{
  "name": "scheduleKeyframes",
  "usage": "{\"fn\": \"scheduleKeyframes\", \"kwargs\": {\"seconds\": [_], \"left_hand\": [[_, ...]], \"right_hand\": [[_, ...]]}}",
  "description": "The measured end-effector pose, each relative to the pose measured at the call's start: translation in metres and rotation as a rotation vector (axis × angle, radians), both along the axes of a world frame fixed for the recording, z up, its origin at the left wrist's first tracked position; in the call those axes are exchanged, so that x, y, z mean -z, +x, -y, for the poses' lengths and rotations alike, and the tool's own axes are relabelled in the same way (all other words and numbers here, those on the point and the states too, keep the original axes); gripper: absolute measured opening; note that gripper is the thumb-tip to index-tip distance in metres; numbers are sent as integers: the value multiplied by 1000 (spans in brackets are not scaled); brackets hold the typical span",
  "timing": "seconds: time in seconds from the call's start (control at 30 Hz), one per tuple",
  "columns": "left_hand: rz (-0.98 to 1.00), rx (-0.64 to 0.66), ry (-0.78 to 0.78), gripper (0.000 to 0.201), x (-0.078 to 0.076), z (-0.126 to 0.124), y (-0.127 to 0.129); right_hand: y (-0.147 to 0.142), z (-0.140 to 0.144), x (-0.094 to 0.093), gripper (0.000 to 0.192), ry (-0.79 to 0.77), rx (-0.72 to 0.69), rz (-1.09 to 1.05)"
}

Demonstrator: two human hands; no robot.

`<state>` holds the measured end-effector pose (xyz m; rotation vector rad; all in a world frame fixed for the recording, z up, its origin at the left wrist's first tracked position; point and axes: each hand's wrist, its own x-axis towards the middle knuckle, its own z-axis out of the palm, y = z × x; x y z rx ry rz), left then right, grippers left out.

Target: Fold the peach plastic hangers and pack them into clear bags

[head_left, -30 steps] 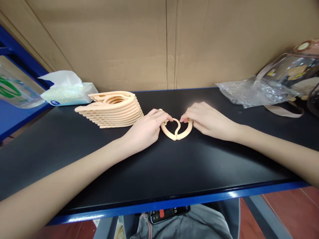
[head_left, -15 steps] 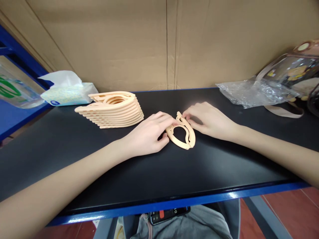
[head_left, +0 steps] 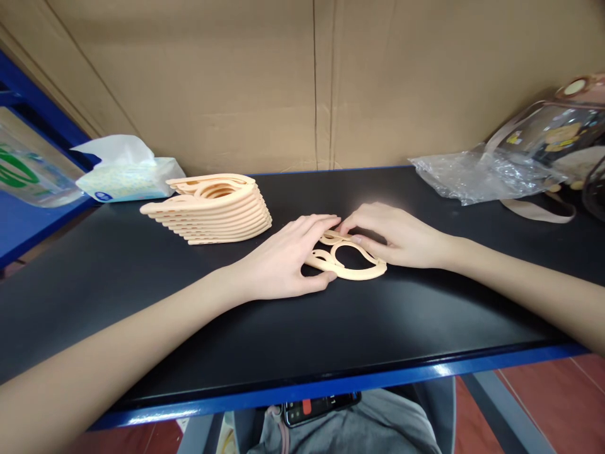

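Observation:
A peach plastic folding hanger [head_left: 362,273], folded up, lies on the black tabletop between my hands. My left hand [head_left: 295,255] is around its left end, fingers over the far side and thumb at the near edge; the palm hides part of it. My right hand [head_left: 394,234] grips the hanger's far right side, with curled fingers and the thumb on the upper arm. To the left stands a neat stack of matching folded hangers [head_left: 222,217], apart from both hands.
Behind the stack sit a tissue pack [head_left: 132,173] and a clear bottle [head_left: 35,173]. At right are a crumpled plastic bag [head_left: 482,176] and a clear bag with a strap [head_left: 539,211]. Cardboard [head_left: 227,88] backs the table; a phone [head_left: 321,408] lies on the lap below its blue edge.
The hanger has turned on the tabletop, its rounded end swinging right and its other end now under my left hand. My right hand has closed in on it, and my left thumb has stretched forward.

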<state>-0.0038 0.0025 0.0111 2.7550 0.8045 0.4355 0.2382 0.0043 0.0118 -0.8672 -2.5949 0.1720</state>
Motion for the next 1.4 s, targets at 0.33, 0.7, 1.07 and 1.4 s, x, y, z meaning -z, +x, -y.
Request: {"fn": "scheduleKeyframes", "kwargs": {"seconds": [0.33,0.7,1.07,1.4], "left_hand": [[-51,-36,-119,91,2,-2,-2],[-29,-20,-131,88,3,-3,-1],[21,5,-103,98,9,-5,-3],[76,26,-149,94,8,-6,-3]], "right_hand": [[-1,-2,3,18,-23,70,-104],[-2,2,2,19,77,-106,-27],[-2,1,1,23,42,-141,-31],[0,-1,2,22,19,8,-150]]}}
